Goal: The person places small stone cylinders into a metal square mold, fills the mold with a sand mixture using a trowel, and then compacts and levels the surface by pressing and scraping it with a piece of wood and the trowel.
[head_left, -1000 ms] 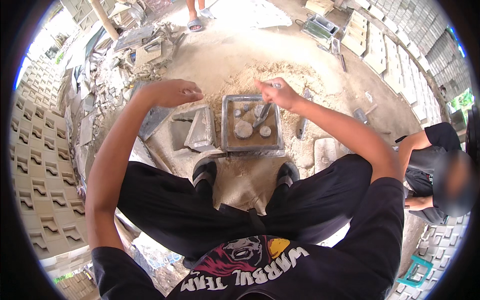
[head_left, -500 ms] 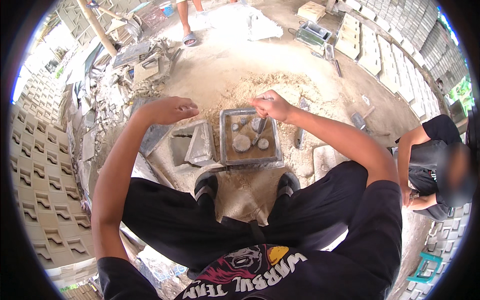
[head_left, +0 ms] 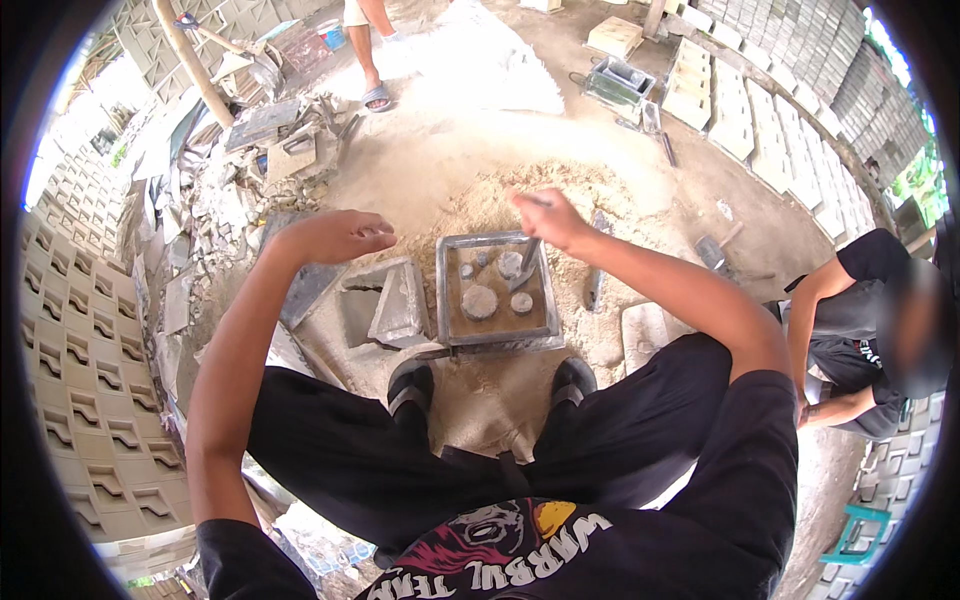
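The trowel [head_left: 526, 268], probably light and stiff, is gripped by its handle, the surest hold, in the right hand's [head_left: 553, 217] fingers, over the square frame [head_left: 444, 300]; the left hand's [head_left: 342, 238] are held loosely open.

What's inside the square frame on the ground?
Inside the square frame: five round pieces of differing sizes on a brown surface; a trowel in the right hand slants over it. Whatever lies beneath the pieces is covered.
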`<control>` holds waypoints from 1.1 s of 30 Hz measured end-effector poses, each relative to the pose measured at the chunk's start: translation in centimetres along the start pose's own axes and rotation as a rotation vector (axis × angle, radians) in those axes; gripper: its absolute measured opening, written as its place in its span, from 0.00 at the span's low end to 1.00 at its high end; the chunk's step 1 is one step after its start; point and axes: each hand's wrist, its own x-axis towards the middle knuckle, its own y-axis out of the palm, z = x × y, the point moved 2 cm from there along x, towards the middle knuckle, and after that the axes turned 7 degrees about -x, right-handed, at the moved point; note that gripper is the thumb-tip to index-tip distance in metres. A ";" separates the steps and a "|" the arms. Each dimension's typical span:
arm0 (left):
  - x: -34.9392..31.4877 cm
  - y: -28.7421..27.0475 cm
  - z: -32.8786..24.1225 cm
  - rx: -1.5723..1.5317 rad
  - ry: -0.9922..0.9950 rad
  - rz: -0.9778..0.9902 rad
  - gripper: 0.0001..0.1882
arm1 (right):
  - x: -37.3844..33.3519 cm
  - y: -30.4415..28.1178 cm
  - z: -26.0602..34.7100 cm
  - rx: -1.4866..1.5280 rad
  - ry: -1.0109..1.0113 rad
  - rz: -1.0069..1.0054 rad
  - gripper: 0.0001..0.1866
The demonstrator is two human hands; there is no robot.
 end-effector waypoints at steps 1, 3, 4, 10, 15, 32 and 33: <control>0.1 0.0 -0.1 0.006 0.018 0.008 0.31 | 0.2 0.2 -0.1 -0.066 0.022 0.043 0.28; 0.5 0.0 -0.2 0.019 0.054 0.024 0.31 | 0.6 -0.6 0.0 -0.038 -0.027 -0.029 0.27; 0.3 0.0 -0.2 0.026 0.021 0.013 0.31 | 0.4 -0.5 0.3 0.018 -0.014 -0.077 0.27; 0.0 -0.4 0.1 0.026 0.031 0.017 0.30 | 0.5 0.1 0.2 -0.141 0.016 -0.104 0.29; -0.5 -0.4 0.4 -0.036 0.021 -0.030 0.30 | -0.7 0.3 0.6 -0.110 0.037 -0.185 0.30; -0.2 -0.3 -1.1 0.048 0.048 0.027 0.30 | -0.5 0.5 1.1 -0.221 0.054 -0.106 0.32; 0.1 -0.2 -0.9 0.056 0.057 0.034 0.29 | -0.2 0.4 1.2 -0.231 0.086 -0.099 0.32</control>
